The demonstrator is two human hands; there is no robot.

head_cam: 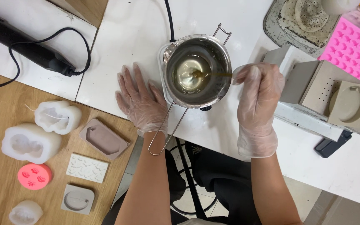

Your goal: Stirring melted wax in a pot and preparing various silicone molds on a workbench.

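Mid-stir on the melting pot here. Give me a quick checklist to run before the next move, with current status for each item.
1. Right hand grips the stirring stick: ok.
2. Stick tip sits in the liquid of the metal pot: ok.
3. Left hand lies flat on the white table, not holding the wire handle: not ok if the pot needs steadying.
4. Both hands gloved: ok.
5. Liquid fully melted: cannot tell.
6. Black cord runs behind the pot, clear of both hands: ok.
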